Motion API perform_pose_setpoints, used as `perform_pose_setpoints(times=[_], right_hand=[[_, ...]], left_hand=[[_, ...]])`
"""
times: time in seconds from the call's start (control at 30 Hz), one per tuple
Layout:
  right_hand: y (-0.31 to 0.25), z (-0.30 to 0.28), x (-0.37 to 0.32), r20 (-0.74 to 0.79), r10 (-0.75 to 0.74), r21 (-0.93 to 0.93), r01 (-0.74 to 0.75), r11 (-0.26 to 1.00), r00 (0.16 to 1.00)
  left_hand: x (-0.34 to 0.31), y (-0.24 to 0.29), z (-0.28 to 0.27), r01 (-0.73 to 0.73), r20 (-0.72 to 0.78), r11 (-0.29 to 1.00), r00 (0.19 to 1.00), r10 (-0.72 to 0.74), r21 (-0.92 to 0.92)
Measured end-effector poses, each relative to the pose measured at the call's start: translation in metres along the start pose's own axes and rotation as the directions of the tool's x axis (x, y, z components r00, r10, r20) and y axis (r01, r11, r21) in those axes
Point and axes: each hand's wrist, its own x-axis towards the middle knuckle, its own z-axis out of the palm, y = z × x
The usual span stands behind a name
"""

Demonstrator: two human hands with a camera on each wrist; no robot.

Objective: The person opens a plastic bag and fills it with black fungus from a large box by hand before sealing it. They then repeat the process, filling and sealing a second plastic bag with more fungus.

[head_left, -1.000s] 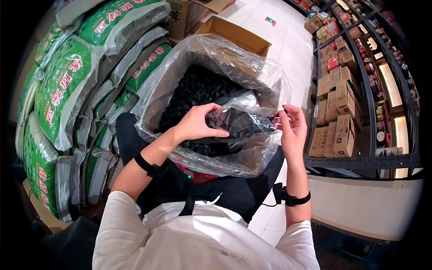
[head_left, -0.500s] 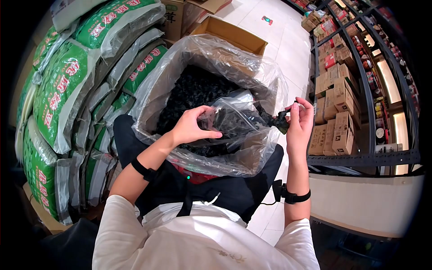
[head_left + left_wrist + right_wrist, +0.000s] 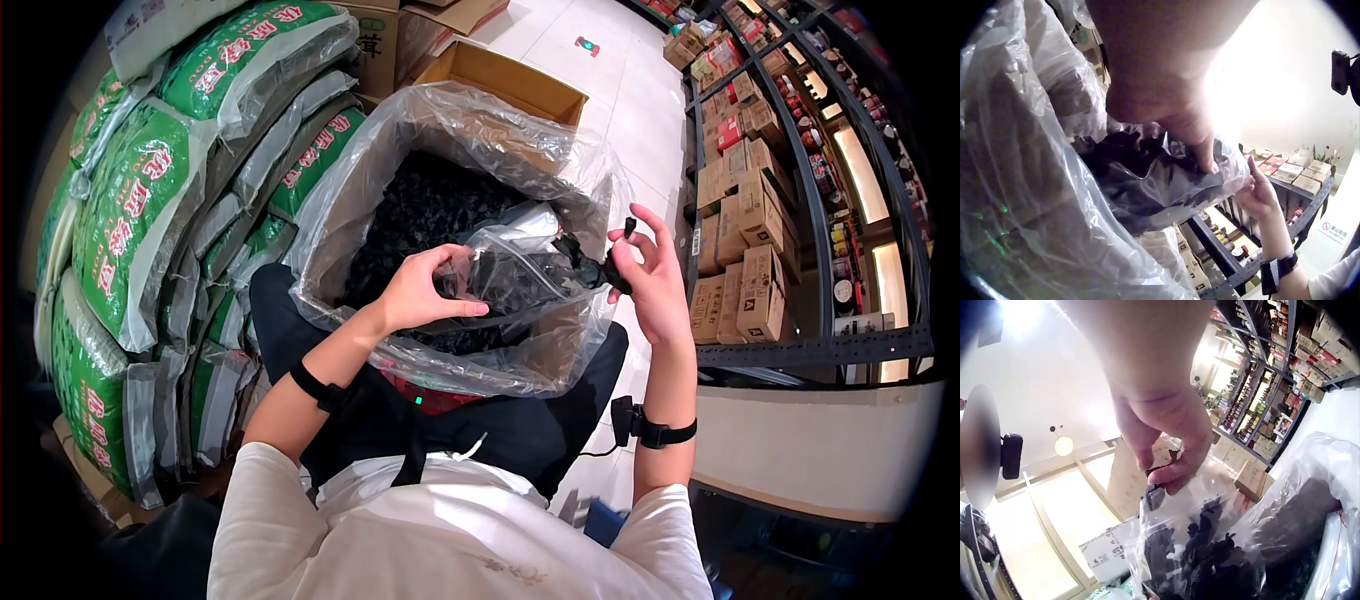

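Observation:
My left hand [image 3: 420, 290] grips a small clear plastic bag [image 3: 515, 280] between thumb and fingers, at the bag's left side. Dark crinkled pieces that look like dried wood ear fungus fill part of this bag, as the right wrist view shows. At the bag's open right end, my right hand [image 3: 652, 285] pinches a few pieces of dried wood ear [image 3: 1156, 499] by its fingertips. Below lies a cardboard box with a clear plastic liner [image 3: 600, 175], holding a heap of loose dried wood ear [image 3: 430, 210]. A silvery packet [image 3: 538, 220] shows behind the small bag.
Green printed sacks [image 3: 140, 225] are stacked on the left. An open cardboard box [image 3: 500, 80] stands beyond the lined one. To the right, a dark metal shelf [image 3: 800, 350] carries cartons [image 3: 760, 295] and jars. The lined box sits between the person's legs.
My right hand first lifted away from the bag's mouth with dark pieces dangling, then came back left and down to it. The left hand has kept its grip on the bag.

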Motion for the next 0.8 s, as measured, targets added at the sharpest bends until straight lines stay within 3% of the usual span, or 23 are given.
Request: perform_pose_setpoints(times=[0.07,0.13,0.2,0.27,0.37,0.47,0.6,0.73,0.8], right_hand=[[-0.001,-0.001,-0.001,0.032,-0.003,0.032,0.002,0.999,0.999],[0.002,-0.001,0.001,-0.049,-0.218,-0.085,0.214,0.973,0.975],[0.004,-0.001,-0.002,-0.065,-0.280,-0.152,0.268,0.951,0.958],[0.016,-0.006,0.001,0.069,-0.447,-0.294,0.447,0.845,0.892],[0.009,-0.002,-0.003,0.098,-0.440,-0.346,0.445,0.826,0.893],[0.007,-0.008,-0.002,0.047,-0.443,-0.397,0.423,0.814,0.895],[0.016,0.001,-0.002,0.141,-0.439,-0.536,0.441,0.720,0.887],[0.029,0.018,0.001,0.044,-0.502,-0.403,0.475,0.782,0.864],[0.035,0.024,0.001,0.104,-0.471,-0.414,0.468,0.780,0.876]], left_hand=[[0.000,-0.004,0.002,-0.050,-0.062,0.999,0.997,0.051,0.011],[-0.001,-0.005,0.000,-0.031,-0.046,0.999,0.998,0.032,0.005],[-0.003,-0.006,-0.002,-0.015,-0.032,1.000,0.999,0.015,0.001],[-0.004,-0.005,-0.003,0.009,-0.015,1.000,1.000,-0.010,-0.025],[-0.006,0.005,-0.006,-0.035,-0.029,0.994,0.999,0.038,0.102],[-0.008,0.003,-0.007,-0.036,-0.059,0.992,0.997,0.043,0.122],[-0.008,0.002,-0.007,-0.015,-0.061,0.996,0.998,0.021,0.093],[-0.008,0.000,-0.005,-0.023,-0.082,0.993,0.996,0.033,0.114],[-0.009,-0.005,-0.003,-0.026,-0.099,0.991,0.994,0.039,0.132]])
